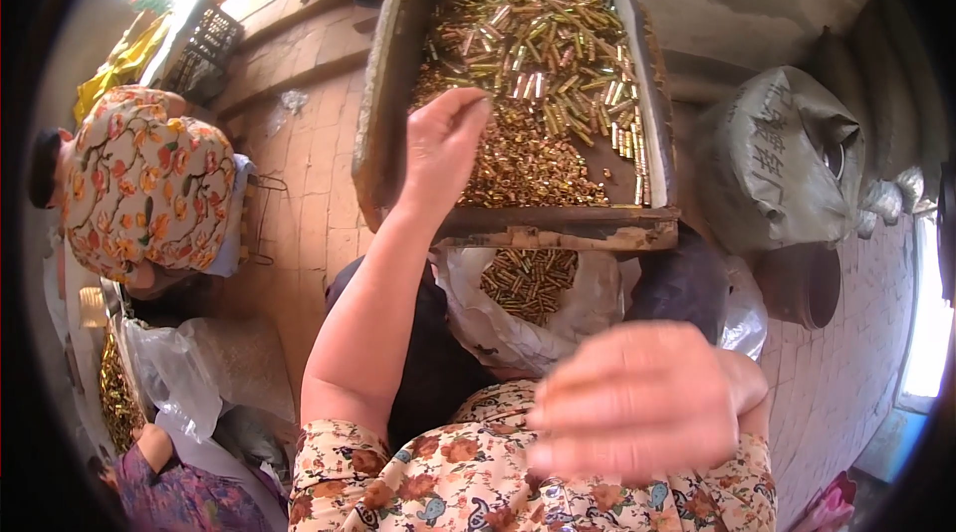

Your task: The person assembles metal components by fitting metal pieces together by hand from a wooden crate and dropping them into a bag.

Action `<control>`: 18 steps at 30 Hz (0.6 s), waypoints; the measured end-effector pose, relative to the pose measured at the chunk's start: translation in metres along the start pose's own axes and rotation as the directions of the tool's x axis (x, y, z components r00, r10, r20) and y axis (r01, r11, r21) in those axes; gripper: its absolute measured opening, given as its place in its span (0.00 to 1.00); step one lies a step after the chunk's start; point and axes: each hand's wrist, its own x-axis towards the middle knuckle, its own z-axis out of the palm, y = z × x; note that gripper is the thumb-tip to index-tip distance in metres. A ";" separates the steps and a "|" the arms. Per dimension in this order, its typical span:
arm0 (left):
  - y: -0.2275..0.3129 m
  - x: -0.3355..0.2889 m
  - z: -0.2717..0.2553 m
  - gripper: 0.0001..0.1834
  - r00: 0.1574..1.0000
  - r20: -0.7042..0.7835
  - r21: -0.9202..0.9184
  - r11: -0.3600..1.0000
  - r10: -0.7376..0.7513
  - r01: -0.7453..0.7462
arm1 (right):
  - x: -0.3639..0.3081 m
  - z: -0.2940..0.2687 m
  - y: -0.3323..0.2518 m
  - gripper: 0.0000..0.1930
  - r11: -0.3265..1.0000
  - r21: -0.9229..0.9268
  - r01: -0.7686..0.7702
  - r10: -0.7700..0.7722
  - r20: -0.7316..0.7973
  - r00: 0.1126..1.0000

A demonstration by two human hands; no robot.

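My left hand [445, 139] is over the left side of a shallow wooden tray [383, 104], its fingers pinched together. Whatever they may hold is too small to make out. Beneath and beside it lies a heap of small brass-coloured metal pieces [528, 169]. Longer slim metal tubes [568, 34], gold and coppery, are scattered over the tray's far part. My right hand [637, 403] is raised near my chest, smeared by motion, so its fingers' grip is unclear. Below the tray's near edge, an open white plastic bag [463, 283] holds many metal tubes [531, 283].
A person in a floral top [149, 184] sits at the left, and another in purple [194, 477] at lower left. A large grey-green sack [777, 159] stands at right above a dark bucket [802, 283]. Clear plastic [179, 363] and a black crate [204, 49] lie left.
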 end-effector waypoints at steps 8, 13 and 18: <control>-0.005 0.009 0.013 0.09 0.938 0.164 0.715 0.618 0.305 -0.326 | 0.034 0.008 -0.048 0.10 0.992 0.086 -0.092 0.111 -0.255 0.961; -0.018 0.022 0.030 0.12 0.851 0.433 0.752 0.401 0.299 -0.523 | 0.015 0.042 -0.054 0.10 0.947 0.264 -0.181 0.319 -0.722 0.614; -0.022 0.022 0.024 0.06 0.798 0.494 0.741 0.313 0.346 -0.595 | 0.000 -0.020 0.016 0.09 0.765 -0.612 -0.201 0.175 -0.103 0.979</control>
